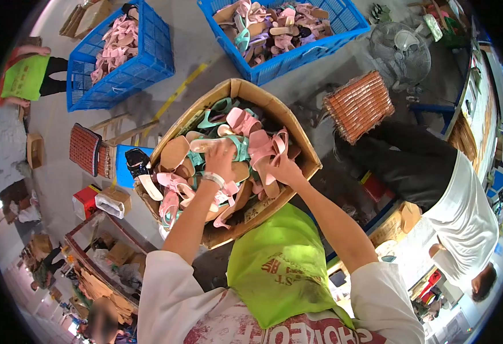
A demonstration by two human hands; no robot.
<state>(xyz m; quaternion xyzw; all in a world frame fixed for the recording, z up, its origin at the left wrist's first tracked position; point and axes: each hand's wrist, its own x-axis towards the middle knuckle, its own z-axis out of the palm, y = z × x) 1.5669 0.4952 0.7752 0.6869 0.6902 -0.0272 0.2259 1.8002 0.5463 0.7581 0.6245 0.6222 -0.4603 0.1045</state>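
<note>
A large cardboard box (306,135) in front of me is heaped with pink and mint-green sandals. My left hand (221,162), with a band on its wrist, is closed on a mint-green sandal (241,148) at the middle of the heap. On the right side of the box, my right hand (286,171) grips a pink sandal (260,143) by its strap side. Other pink sandals (174,182) lie loose below and left of my left hand. A black sandal (138,162) with a pale sole rests at the box's left edge.
Blue plastic crates (154,54) full of pink sandals stand beyond the box. Slatted stools (359,106) are on both sides, and a floor fan (403,51) stands at the far right. A person in white (463,200) is close on my right; another (24,77) is far left.
</note>
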